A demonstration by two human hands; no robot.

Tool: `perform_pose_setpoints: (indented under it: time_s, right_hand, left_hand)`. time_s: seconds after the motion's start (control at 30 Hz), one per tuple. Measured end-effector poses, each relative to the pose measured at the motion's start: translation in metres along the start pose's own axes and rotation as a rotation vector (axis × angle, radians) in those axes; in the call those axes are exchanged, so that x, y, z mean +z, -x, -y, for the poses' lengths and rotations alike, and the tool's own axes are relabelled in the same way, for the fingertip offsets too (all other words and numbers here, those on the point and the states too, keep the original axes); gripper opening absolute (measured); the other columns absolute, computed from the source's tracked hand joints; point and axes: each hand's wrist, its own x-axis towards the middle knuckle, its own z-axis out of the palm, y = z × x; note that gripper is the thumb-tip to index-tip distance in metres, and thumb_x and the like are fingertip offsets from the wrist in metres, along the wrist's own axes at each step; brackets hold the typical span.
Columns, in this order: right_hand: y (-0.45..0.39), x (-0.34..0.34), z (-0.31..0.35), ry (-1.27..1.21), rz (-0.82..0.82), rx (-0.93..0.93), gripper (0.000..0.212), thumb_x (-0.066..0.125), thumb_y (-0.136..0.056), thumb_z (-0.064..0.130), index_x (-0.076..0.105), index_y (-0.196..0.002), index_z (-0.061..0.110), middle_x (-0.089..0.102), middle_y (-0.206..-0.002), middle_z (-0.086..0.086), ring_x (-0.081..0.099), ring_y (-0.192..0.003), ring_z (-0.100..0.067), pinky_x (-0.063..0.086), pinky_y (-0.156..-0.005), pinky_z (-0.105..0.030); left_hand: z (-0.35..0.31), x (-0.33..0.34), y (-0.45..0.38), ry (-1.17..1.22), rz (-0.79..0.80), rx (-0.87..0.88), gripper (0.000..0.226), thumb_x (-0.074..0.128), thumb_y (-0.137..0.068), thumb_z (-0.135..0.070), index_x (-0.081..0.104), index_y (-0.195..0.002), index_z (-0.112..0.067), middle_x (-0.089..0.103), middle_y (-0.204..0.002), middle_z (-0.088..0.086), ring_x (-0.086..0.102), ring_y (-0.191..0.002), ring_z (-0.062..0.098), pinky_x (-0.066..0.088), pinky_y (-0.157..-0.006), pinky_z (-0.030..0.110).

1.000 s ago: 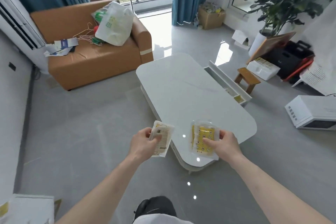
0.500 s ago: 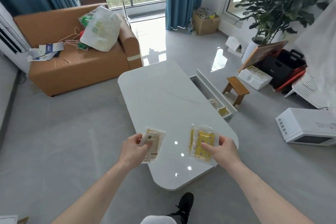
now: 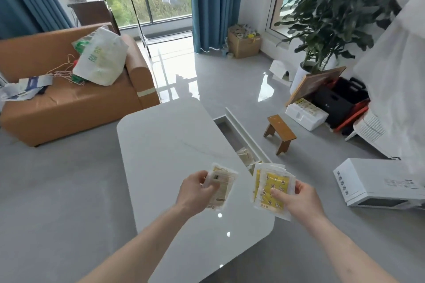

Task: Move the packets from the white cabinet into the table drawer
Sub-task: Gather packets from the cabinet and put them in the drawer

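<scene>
Compared with the earlier frames, the table (image 3: 174, 145) lies closer beneath the outstretched arms and the open drawer (image 3: 247, 142) on its right side is nearer to the hands; both hands carry packets as before. The left hand (image 3: 195, 193) grips a pale packet (image 3: 222, 187) with printed text, thumb across its face, above the tabletop. The right hand (image 3: 301, 200) pinches a small stack of yellow packets (image 3: 272, 187), thumb on the front one, above the table's right edge and just short of the drawer. Inside the drawer, more packets (image 3: 246, 155) lie near its closer end. A small wooden stool (image 3: 280, 132) stands on the floor beside the drawer. A white microwave (image 3: 377, 182) sits on the floor further right. Beyond the table, an orange sofa (image 3: 69, 99) bears a white plastic bag (image 3: 101, 60) and some papers. A large potted plant (image 3: 333, 9) stands near the right window; a cardboard box (image 3: 243, 43) sits by the blue curtain (image 3: 211, 4).
</scene>
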Motion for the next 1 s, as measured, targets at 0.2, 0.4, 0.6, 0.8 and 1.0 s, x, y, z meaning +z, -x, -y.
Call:
perform_pose_setpoints:
  time_s: [0.2,0.4,0.6,0.8,1.0]
  right_hand:
    - [-0.087,-0.083,-0.005,-0.004,0.101,-0.027,0.02,0.088,-0.08,0.019,0.079,-0.098,0.02,0.081,-0.09,0.007,0.078,-0.085,-0.012,0.059,-0.075,-0.029]
    - [-0.168,-0.161,-0.001,0.019,0.25,-0.029,0.02,0.088,-0.08,0.016,0.079,-0.099,0.017,0.081,-0.091,0.006,0.078,-0.087,-0.015,0.06,-0.078,-0.032]
    - [-0.237,-0.187,0.021,0.017,0.381,-0.016,0.024,0.087,-0.081,0.015,0.077,-0.103,0.016,0.081,-0.093,0.005,0.078,-0.088,-0.015,0.062,-0.081,-0.036]
    - [-0.32,-0.196,0.046,0.068,0.435,-0.034,0.025,0.088,-0.079,0.016,0.078,-0.102,0.018,0.081,-0.093,0.006,0.078,-0.091,-0.016,0.063,-0.083,-0.038]
    - [-0.397,-0.213,0.076,0.077,0.427,-0.043,0.019,0.086,-0.08,0.009,0.077,-0.096,0.014,0.081,-0.087,0.003,0.078,-0.078,-0.01,0.058,-0.062,-0.02]
  left_hand:
    - [-0.05,0.079,-0.029,0.031,-0.101,-0.067,0.012,0.067,-0.086,-0.038,0.07,-0.083,-0.028,0.072,-0.084,-0.009,0.071,-0.079,0.014,0.06,-0.066,0.036]
    - [-0.093,0.153,-0.026,0.1,-0.246,-0.184,0.006,0.069,-0.091,-0.031,0.072,-0.086,-0.031,0.073,-0.083,-0.009,0.07,-0.078,0.01,0.05,-0.06,0.024]
    - [-0.112,0.184,-0.033,0.17,-0.369,-0.303,0.009,0.07,-0.091,-0.029,0.073,-0.083,-0.03,0.074,-0.08,-0.01,0.07,-0.079,0.01,0.051,-0.062,0.025]
    - [-0.128,0.206,-0.096,0.26,-0.429,-0.391,0.005,0.07,-0.09,-0.028,0.075,-0.088,-0.029,0.076,-0.084,-0.009,0.071,-0.083,0.011,0.051,-0.061,0.024]
    - [-0.159,0.233,-0.199,0.324,-0.4,-0.422,0.007,0.069,-0.094,-0.026,0.074,-0.091,-0.029,0.075,-0.089,-0.009,0.071,-0.087,0.012,0.048,-0.06,0.021]
